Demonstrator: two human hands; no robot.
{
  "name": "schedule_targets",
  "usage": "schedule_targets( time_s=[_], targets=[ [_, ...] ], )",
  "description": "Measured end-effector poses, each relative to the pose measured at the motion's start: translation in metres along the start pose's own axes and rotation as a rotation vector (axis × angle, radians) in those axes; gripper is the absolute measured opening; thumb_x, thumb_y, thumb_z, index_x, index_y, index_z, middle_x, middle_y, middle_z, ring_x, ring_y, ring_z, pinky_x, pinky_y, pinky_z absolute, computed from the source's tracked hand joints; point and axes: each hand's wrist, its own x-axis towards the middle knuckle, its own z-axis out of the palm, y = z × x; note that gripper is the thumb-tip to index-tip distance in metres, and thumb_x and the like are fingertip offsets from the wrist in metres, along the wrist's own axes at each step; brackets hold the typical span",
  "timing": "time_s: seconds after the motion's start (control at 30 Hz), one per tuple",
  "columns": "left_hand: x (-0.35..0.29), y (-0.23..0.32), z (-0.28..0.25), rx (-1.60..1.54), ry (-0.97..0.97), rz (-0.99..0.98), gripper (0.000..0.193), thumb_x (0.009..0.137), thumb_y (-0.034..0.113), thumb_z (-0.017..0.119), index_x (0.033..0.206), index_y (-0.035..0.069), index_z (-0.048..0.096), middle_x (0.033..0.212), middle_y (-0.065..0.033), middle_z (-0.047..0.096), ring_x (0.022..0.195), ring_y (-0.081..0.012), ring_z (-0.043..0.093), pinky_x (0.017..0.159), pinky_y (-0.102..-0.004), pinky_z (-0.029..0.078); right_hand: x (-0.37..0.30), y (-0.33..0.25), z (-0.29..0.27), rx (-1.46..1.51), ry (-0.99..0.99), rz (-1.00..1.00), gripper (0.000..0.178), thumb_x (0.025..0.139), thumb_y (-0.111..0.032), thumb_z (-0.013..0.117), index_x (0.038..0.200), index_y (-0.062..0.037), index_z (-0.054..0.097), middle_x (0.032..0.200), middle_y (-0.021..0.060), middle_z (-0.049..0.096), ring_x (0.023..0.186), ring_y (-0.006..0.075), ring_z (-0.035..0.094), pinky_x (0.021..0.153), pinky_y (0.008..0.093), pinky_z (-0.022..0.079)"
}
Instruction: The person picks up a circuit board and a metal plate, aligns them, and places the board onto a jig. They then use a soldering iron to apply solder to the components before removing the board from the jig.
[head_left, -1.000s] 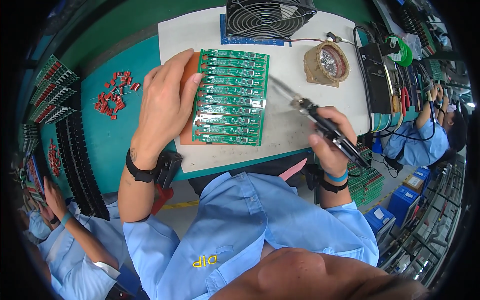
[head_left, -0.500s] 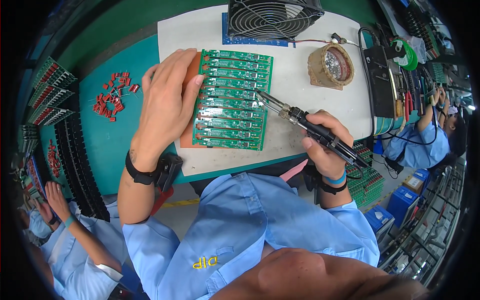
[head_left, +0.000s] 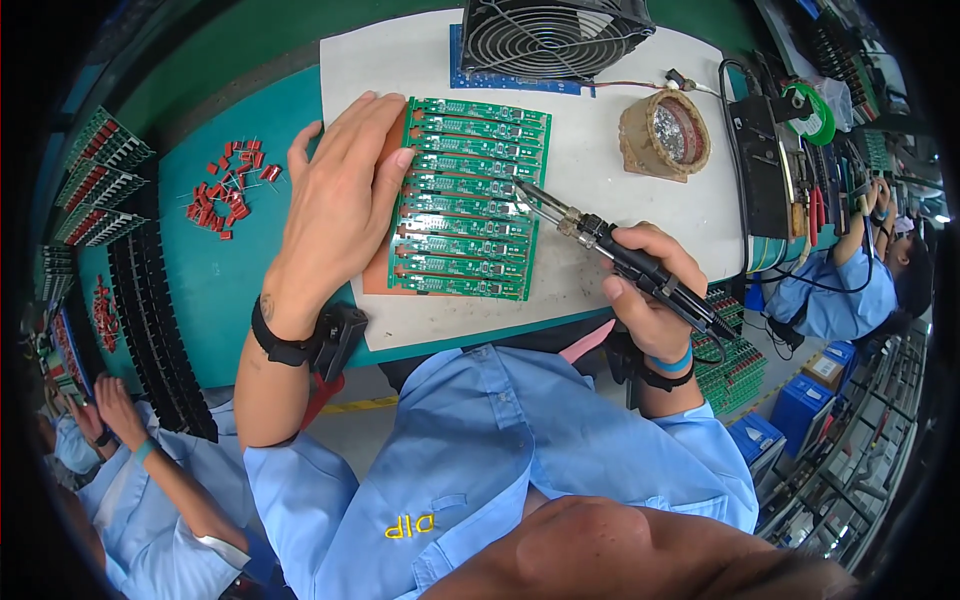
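Note:
A panel of several narrow green circuit boards lies on an orange-brown backing sheet, on white paper. My left hand rests along the panel's left edge, fingers stretched out flat and thumb touching the boards' ends. A black soldering iron with a thin metal guide beside its tip is gripped in my right hand. Its tip reaches the right part of the panel, around the middle rows; whether it touches a joint is too small to tell.
A black fan stands beyond the panel, with a round brown pot to its right. Loose red components lie on the green mat at left. A black tool holder stands far right. Co-workers sit at both sides.
The whole view has shifted slightly. My hands, the soldering iron and the panel keep nearly the same places relative to one another. The left co-worker's hands have moved a little.

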Motion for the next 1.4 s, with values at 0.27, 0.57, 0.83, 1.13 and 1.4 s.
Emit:
schedule_targets(
  time_s=[0.27,0.57,0.83,1.13,1.4],
  targets=[
    [-0.001,0.003,-0.005,0.027,0.002,-0.010,0.043,0.106,0.023,0.063,0.146,0.006,0.058,0.140,-0.0156,0.066,0.138,-0.0312,0.058,0.118,-0.0550,0.030,-0.001,0.000,0.000,-0.016,-0.006,-0.014,0.042,0.087,-0.008,0.081,0.124,0.0082,0.066,0.099,0.0138,0.070,0.085,0.0148,0.064,0.076,0.0266,0.051],
    [-0.004,0.003,-0.004,0.033,0.021,-0.009,0.044,0.106,0.024,0.064,0.145,0.006,0.059,0.136,-0.0151,0.068,0.134,-0.0310,0.060,0.117,-0.0533,0.031,-0.025,-0.003,-0.020,-0.055,0.188,-0.003,0.044,0.090,-0.009,0.078,0.128,0.0077,0.064,0.106,0.0138,0.070,0.091,0.0169,0.067,0.083,0.0278,0.053],
    [-0.003,0.003,-0.010,0.053,0.017,-0.022,0.043,0.104,0.023,0.067,0.143,0.006,0.061,0.133,-0.0133,0.069,0.127,-0.0304,0.062,0.114,-0.0514,0.033,-0.023,0.014,-0.026,-0.138,0.539,-0.051,0.044,0.090,-0.011,0.078,0.129,0.0067,0.065,0.116,0.0137,0.068,0.095,0.0191,0.067,0.088,0.0305,0.053],
    [-0.002,0.003,-0.006,0.006,0.037,0.004,0.043,0.101,0.019,0.070,0.141,0.007,0.062,0.134,-0.0122,0.069,0.127,-0.0300,0.062,0.114,-0.0497,0.034,0.010,-0.003,-0.008,-0.116,0.014,-0.096,0.046,0.076,0.002,0.081,0.121,0.0045,0.069,0.097,0.0138,0.071,0.083,0.0198,0.067,0.077,0.0308,0.053],
    [-0.001,0.004,-0.006,-0.014,0.034,0.005,0.043,0.100,0.017,0.070,0.141,0.007,0.062,0.134,-0.0120,0.068,0.128,-0.0304,0.061,0.113,-0.0502,0.034,0.020,-0.006,-0.006,-0.143,-0.066,-0.079,0.042,0.082,-0.004,0.081,0.120,0.0072,0.067,0.094,0.0134,0.068,0.083,0.0188,0.065,0.076,0.0304,0.049]
  ],
)
